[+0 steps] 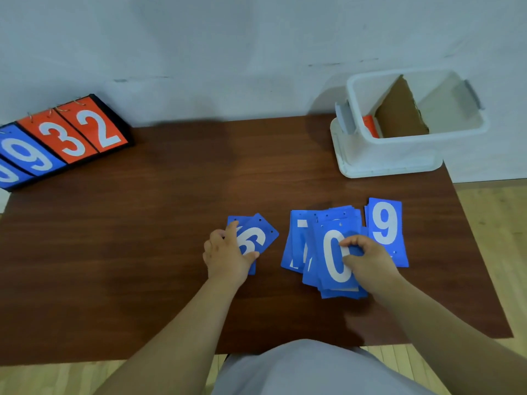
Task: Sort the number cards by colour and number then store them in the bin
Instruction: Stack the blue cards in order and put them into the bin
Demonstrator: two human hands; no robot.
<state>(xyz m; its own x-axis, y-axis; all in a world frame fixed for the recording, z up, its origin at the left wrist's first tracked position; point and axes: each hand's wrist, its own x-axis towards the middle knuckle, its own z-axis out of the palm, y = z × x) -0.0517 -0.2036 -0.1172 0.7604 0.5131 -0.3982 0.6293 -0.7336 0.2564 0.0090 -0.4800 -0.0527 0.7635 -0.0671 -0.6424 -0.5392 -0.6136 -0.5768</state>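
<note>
A dark wooden bench [142, 238] seen from above. The left hand [228, 256] grips a blue 6 card [258, 238], thumb on its face and fingers curled round its edge. Beside it, the right hand [368, 259] pinches the blue 0 card [333, 260], which tops a loose blue pile [296, 243]. A blue 9 card [385, 223] lies just right. At the far right corner, a white bin [399, 155] with a cardboard divider [399, 112] holds a red card [370, 125].
</note>
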